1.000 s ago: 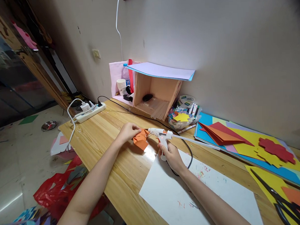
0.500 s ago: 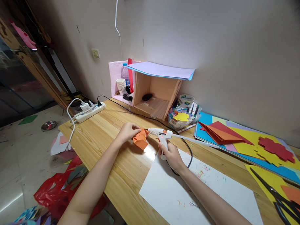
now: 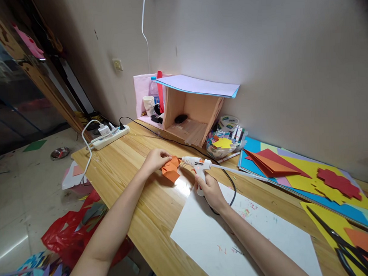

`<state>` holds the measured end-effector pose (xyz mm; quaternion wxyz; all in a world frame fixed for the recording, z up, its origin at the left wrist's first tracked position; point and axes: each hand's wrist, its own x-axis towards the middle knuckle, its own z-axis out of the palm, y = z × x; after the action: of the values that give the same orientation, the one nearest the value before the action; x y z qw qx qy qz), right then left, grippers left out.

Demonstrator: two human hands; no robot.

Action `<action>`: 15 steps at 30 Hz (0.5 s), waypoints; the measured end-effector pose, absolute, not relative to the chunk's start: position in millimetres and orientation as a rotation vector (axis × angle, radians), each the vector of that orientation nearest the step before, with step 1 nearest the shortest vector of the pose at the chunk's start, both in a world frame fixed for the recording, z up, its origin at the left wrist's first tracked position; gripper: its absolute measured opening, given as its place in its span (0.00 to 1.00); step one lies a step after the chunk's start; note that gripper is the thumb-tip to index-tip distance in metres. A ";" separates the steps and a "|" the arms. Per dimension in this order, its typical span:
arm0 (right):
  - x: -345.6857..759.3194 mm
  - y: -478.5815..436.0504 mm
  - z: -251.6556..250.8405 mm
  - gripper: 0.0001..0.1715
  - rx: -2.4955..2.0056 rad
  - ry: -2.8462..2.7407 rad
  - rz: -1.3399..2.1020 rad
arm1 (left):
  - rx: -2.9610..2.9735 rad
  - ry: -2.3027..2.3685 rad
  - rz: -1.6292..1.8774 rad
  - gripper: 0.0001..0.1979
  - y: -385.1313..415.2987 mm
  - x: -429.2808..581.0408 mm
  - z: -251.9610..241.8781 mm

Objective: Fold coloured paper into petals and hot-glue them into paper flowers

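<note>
Pinched by the left hand (image 3: 156,160), orange paper (image 3: 171,170) sits just beyond the white sheet (image 3: 199,230); the right hand (image 3: 213,194) grips the glue gun (image 3: 200,166). Best keep pinching fingertips (image 3: 168,156) clear of the nozzle (image 3: 181,159).

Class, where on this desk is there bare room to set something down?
Bare wood lies between the power strip and the left hand, and between the left forearm and the white sheet. It is crowded at the glue gun and orange paper, around the marker tub, and on the right, where coloured paper and scissors lie.
</note>
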<state>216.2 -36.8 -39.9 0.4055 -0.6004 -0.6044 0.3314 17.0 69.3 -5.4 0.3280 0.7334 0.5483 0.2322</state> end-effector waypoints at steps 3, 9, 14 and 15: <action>216.3 -35.9 -40.8 0.25 -1.527 -1.523 0.826 | 1.935 1.433 0.616 0.16 70.2 15.4 -6.5; 216.6 -36.6 -38.8 0.24 -1.522 -1.516 0.822 | 1.950 1.408 0.642 0.15 72.2 12.3 -7.1; 215.8 -36.8 -39.0 0.25 -1.525 -1.503 0.861 | 1.946 1.403 0.653 0.15 72.9 11.8 -4.3; 215.8 -36.7 -39.3 0.25 -1.517 -1.508 0.853 | 1.944 1.404 0.655 0.15 72.9 12.0 -3.9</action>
<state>215.8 -36.7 -39.3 0.4073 -0.6019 -0.5979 0.3381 12.0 72.9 -3.9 0.3220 0.7402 0.5349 0.2496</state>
